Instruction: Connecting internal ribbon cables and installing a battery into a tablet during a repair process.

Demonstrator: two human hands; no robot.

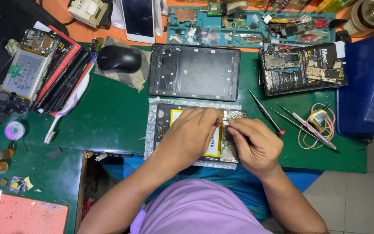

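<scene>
- Under your hands (pixel 221 138) lies a green work mat (pixel 109 117); it spreads out left and right of them, over the bench.
- Past your fingertips, at the far edge, an orange tabletop (pixel 87 32) shows beyond the mat.
- To the right of your right hand, well apart, stands a piece of blue plastic furniture (pixel 362 86).
- Below that, near your right elbow, you see pale floor tiles (pixel 360 199).
- The light is even and bright, with soft shadows.

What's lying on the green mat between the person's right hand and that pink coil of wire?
In the head view, a red-tipped screwdriver and metal tweezers lie between the right hand and the pink wire coil.
</scene>
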